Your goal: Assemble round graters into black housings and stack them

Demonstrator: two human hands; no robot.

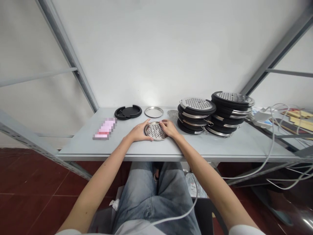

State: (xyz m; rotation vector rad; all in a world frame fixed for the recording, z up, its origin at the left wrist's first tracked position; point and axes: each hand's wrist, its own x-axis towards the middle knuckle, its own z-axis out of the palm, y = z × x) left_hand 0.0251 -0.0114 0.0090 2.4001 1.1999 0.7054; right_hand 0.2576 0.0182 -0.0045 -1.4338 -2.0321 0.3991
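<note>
Just below the frame's centre, a round silver perforated-metal disc (156, 131) sits between the left hand (140, 132), spread around its left edge, and the right hand (169, 128), curled at its right edge, pinch unclear.

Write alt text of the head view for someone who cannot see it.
A person's left hand and right hand touch the edge of a round perforated metal plate on a grey table. Behind it lie round black parts, a metal-rimmed round piece and another perforated plate; to the right stand two stacks of black-and-metal discs.
</note>
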